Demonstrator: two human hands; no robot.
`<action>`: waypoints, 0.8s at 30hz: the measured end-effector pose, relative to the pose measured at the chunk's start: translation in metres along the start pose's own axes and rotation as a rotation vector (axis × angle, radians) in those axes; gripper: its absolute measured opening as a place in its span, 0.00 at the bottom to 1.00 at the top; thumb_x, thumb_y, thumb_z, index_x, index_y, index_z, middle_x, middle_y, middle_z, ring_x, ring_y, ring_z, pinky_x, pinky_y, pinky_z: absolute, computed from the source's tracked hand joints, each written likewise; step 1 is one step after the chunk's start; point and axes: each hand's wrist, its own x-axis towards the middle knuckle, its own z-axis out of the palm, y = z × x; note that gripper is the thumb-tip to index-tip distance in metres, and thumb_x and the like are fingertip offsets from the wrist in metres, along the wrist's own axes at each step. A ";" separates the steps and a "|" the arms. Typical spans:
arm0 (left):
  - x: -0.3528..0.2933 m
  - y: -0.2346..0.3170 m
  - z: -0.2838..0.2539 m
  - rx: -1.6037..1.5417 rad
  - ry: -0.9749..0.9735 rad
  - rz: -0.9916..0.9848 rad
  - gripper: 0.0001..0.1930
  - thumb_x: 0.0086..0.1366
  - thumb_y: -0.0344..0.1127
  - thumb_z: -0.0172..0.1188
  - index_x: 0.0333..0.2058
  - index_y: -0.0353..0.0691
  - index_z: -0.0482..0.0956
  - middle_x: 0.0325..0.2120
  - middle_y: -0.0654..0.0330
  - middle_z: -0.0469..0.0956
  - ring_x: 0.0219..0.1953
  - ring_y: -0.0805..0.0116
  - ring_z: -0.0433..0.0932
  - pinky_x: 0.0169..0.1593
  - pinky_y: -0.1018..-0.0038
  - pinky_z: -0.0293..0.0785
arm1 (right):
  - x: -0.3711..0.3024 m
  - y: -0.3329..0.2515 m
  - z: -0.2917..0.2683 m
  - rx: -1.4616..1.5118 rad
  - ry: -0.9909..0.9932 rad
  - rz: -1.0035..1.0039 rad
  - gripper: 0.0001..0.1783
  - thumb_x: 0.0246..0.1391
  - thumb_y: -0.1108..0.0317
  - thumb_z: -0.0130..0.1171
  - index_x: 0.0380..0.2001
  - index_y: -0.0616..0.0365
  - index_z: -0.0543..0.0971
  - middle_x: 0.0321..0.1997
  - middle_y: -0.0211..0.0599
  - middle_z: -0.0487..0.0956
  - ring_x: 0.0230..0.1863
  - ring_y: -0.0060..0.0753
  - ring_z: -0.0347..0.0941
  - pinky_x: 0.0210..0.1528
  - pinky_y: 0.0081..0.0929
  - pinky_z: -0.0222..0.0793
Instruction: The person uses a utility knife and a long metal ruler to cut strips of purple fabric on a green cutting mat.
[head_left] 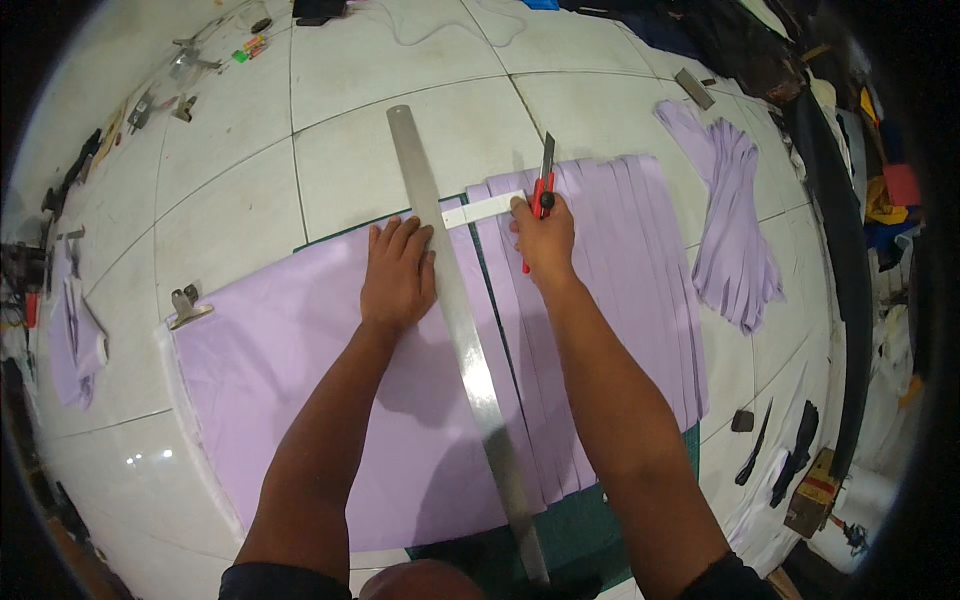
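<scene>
A long metal ruler [468,350] lies slanting across lilac fabric [280,400] on a green cutting mat [575,540]. My left hand [398,275] is flat on the fabric, fingers stretched out, its fingertips at the ruler's left edge. In my right hand [548,245] is a red utility knife [543,190], its blade pointing away from me. The same hand's thumb and finger pinch one end of a short white strip [482,209], whose other end meets the ruler. Right of a narrow gap showing the mat, the fabric is cut into several long strips [625,270].
A metal clip [188,306] grips the fabric's left edge. On the tiled floor lie a bundle of lilac strips [735,220] at right, a small block [694,88], black scissors [755,445] and a wooden block [812,495]. More lilac cloth [75,335] lies far left.
</scene>
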 end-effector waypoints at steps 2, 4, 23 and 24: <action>-0.001 -0.001 -0.001 0.007 0.001 -0.003 0.18 0.66 0.34 0.51 0.54 0.39 0.74 0.57 0.48 0.70 0.64 0.43 0.62 0.70 0.46 0.49 | -0.003 0.002 0.001 0.002 0.000 0.008 0.15 0.53 0.60 0.63 0.38 0.60 0.76 0.25 0.37 0.80 0.26 0.33 0.78 0.34 0.34 0.73; -0.001 -0.001 -0.001 0.004 0.002 -0.001 0.18 0.67 0.34 0.51 0.54 0.39 0.74 0.58 0.48 0.70 0.64 0.43 0.62 0.70 0.46 0.49 | -0.002 0.004 0.000 0.004 -0.002 0.006 0.15 0.53 0.61 0.63 0.38 0.59 0.76 0.25 0.36 0.80 0.24 0.32 0.77 0.31 0.33 0.73; 0.001 0.001 -0.001 -0.010 0.019 0.021 0.18 0.66 0.33 0.53 0.53 0.37 0.74 0.57 0.47 0.70 0.64 0.43 0.62 0.70 0.45 0.48 | -0.003 0.007 0.001 0.055 -0.002 -0.035 0.13 0.54 0.61 0.64 0.34 0.58 0.75 0.23 0.34 0.79 0.22 0.29 0.75 0.27 0.32 0.71; 0.000 0.002 -0.002 -0.010 0.023 0.030 0.18 0.65 0.33 0.53 0.53 0.37 0.74 0.57 0.47 0.70 0.64 0.42 0.62 0.70 0.45 0.48 | -0.004 0.007 0.001 0.055 0.001 -0.043 0.13 0.54 0.61 0.64 0.34 0.58 0.75 0.23 0.35 0.79 0.22 0.29 0.75 0.27 0.32 0.71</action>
